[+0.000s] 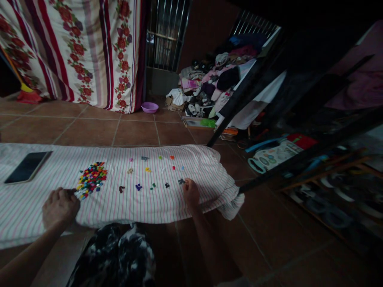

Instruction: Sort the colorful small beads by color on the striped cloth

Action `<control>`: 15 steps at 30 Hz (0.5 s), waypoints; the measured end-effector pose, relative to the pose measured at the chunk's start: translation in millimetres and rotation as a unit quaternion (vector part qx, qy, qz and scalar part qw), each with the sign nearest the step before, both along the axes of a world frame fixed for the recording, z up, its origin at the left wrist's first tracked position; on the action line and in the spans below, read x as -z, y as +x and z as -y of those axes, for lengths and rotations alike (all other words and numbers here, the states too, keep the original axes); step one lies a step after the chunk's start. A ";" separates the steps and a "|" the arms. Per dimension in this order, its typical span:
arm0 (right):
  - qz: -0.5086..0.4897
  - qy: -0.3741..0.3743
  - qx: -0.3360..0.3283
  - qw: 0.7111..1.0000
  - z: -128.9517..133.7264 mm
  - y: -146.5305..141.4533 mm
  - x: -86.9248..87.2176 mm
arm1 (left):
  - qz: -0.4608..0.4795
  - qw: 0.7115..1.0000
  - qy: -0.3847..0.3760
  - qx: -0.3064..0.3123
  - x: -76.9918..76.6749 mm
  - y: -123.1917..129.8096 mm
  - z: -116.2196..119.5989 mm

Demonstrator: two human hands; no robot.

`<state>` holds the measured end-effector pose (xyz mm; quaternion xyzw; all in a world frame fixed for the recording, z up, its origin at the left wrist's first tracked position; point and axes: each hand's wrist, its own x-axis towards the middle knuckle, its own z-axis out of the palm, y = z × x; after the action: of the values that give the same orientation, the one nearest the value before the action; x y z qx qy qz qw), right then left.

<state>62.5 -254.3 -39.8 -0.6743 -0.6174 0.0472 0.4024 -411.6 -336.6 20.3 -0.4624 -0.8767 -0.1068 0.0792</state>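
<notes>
A pile of small, many-coloured beads or plastic pieces [91,179] lies on a striped cloth [113,211]. My left hand [61,205] rests at the pile's lower left edge, its fingers bent together; something small and dark shows by the fingertips. To the right, small same-coloured groups sit in rough rows, among them yellow pieces [148,170], purple pieces [138,187], dark green pieces [153,186] and black pieces [167,185]. My right hand [190,192] is pinched closed beside the dark grey pieces [181,181]; whatever its fingertips hold is hidden.
A phone or tablet [28,167] lies at the cloth's left end. Beyond are a tiled floor [134,129], a purple basin [149,107], a floral curtain [98,52] and a heap of clothes [215,79]. A dark slanted bar [233,115] rises past the cloth's right end.
</notes>
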 end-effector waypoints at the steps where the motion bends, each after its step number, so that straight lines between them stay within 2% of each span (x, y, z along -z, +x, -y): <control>1: -0.001 0.001 -0.001 1.000 0.6 0.0 -0.8 | -0.005 1.000 0.002 0.003 0.4 0.3 0.4; 6: -0.032 -0.009 -0.001 0.999 5.0 1.1 -7.8 | -0.012 1.000 0.002 0.004 2.9 -0.7 0.7; 12: -0.089 -0.050 0.040 0.994 6.1 5.6 -16.8 | -0.020 1.000 0.015 0.016 5.3 -1.1 1.0; 15: -0.119 -0.040 0.019 0.992 4.4 11.4 -19.9 | -0.022 0.999 0.023 0.018 1.4 1.8 3.3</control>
<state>73.8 -258.7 -19.8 -0.6913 -0.5495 0.1443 0.4464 -409.7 -340.0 18.9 -0.4781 -0.8637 -0.1183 0.1069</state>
